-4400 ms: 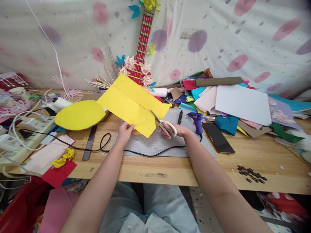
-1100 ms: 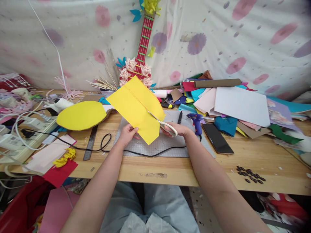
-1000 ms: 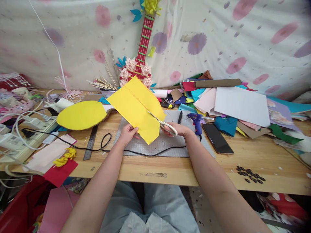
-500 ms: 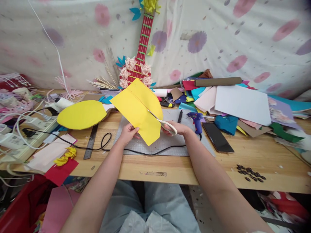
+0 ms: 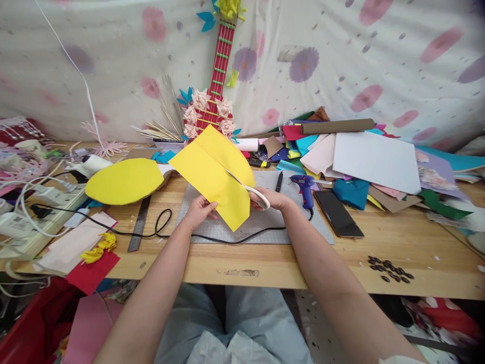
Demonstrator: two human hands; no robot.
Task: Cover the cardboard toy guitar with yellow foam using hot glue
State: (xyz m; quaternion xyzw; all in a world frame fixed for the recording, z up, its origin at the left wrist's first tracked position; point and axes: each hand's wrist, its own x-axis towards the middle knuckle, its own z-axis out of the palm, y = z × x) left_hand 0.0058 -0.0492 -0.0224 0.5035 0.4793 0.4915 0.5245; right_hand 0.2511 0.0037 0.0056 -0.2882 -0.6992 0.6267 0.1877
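One yellow sheet [image 5: 210, 171] in left hand [image 5: 199, 212], one scissors [image 5: 258, 195], right hand [image 5: 275, 198]

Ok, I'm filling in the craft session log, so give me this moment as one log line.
left hand: holds yellow sheet | right hand: scissors, blades at sheet's right edge | underneath: grey cutting mat

Both bare forearms are stretched forward from the lower edge of the view and drawn in toward the middle. The left hand [image 5: 199, 211] is seen from its back, the thumb pressed down against the fingers in a pinch. The right hand [image 5: 271, 198] is held just beside it, slightly farther forward, with the fingers curled closed. Both wrists are kept straight.
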